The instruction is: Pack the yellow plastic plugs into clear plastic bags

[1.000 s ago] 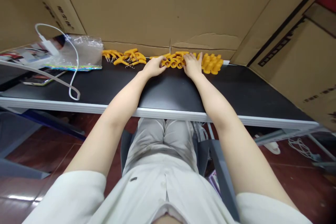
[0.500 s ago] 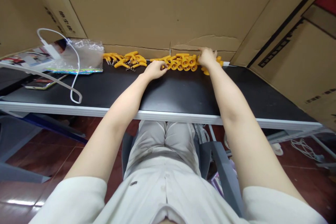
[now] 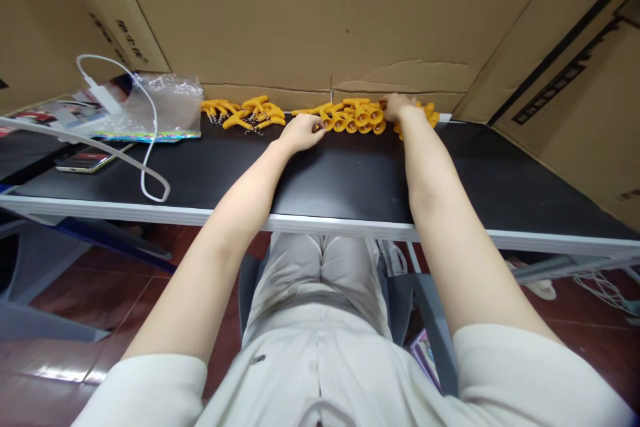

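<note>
My left hand lies at the left end of a row of orange corkscrews with bell-shaped sleeves. Its thumb and forefinger curl together beside the nearest bell; whatever sits between them is hidden. At the row's right end is my right hand, its fingertips bent against the orange pieces and mostly covered by the hand's back. More orange pieces stick out to the right of that hand. Left of my left hand lies a loose pile of orange T-shaped handles with metal spirals.
Cardboard walls close off the back and sides of the black tabletop. On the left are a clear plastic bag, a looped white cable, a phone and printed papers. A pale metal strip edges the table's front.
The view has shifted slightly, so most things sit a little further right. My right hand has moved in toward the row and its fingers look more bent. My left hand keeps its curled shape.
</note>
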`<state>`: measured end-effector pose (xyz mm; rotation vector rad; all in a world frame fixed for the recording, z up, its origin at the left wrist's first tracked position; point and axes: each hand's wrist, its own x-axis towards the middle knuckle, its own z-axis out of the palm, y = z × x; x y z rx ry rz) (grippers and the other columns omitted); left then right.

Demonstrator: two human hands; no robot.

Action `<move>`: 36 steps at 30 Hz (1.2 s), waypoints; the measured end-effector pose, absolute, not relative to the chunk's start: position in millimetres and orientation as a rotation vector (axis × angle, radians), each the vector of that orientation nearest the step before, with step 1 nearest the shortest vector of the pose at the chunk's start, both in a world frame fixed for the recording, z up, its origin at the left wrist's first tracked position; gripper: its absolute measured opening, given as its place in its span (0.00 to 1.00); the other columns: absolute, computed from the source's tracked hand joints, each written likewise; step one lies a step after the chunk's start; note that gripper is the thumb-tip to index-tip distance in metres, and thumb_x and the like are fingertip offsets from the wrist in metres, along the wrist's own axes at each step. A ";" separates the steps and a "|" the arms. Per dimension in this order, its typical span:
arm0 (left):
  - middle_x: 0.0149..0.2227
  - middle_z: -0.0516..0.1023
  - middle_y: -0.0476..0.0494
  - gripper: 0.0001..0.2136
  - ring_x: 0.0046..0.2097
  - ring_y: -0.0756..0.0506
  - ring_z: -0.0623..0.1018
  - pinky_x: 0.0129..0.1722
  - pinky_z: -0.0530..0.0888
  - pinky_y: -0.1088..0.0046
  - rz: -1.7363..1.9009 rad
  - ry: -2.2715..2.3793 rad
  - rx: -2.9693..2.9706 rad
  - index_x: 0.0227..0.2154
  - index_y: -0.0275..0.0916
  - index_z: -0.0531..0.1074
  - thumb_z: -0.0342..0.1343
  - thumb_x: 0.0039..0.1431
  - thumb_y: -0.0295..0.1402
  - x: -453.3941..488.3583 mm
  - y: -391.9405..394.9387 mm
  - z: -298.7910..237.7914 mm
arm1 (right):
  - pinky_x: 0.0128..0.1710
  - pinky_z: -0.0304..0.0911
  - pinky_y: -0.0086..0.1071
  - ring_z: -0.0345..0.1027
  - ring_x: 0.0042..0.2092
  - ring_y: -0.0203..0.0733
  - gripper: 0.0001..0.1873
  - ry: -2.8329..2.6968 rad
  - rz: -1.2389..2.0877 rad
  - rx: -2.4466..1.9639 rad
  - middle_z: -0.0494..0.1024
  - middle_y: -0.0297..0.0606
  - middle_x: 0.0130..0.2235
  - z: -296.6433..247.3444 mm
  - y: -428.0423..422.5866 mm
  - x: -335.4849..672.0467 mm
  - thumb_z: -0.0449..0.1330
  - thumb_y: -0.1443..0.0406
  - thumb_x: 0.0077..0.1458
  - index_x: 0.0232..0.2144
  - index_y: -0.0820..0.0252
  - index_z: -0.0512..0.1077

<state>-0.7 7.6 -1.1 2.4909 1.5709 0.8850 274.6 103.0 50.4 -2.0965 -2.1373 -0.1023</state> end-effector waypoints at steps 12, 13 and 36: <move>0.41 0.86 0.41 0.10 0.47 0.37 0.80 0.57 0.76 0.59 0.896 1.576 2.430 0.40 0.42 0.83 0.57 0.63 0.34 -1.2 7.3 -0.6 | 0.73 0.49 0.54 0.67 0.69 0.57 0.17 -1.791 -0.155 -1.880 0.76 0.59 0.65 73.6 63.9 260.8 0.52 0.73 0.74 0.60 0.73 0.73; 0.41 0.86 0.40 0.10 0.49 0.36 0.80 0.58 0.76 0.58 0.896 1.608 2.416 0.40 0.42 0.83 0.57 0.63 0.34 -1.3 6.9 -0.5 | 0.73 0.49 0.54 0.67 0.69 0.57 0.17 -1.749 -0.156 -1.871 0.76 0.58 0.65 78.8 57.8 259.0 0.53 0.72 0.75 0.60 0.72 0.73; 0.68 0.75 0.23 0.25 0.72 0.26 0.71 0.72 0.60 0.39 0.860 2.437 1.528 0.62 0.36 0.74 0.57 0.61 0.31 -65.6 9.3 -2.0 | 0.57 0.77 0.52 0.81 0.51 0.56 0.22 -2.150 0.249 -1.562 0.84 0.46 0.47 24.2 23.2 265.8 0.71 0.58 0.60 0.54 0.61 0.78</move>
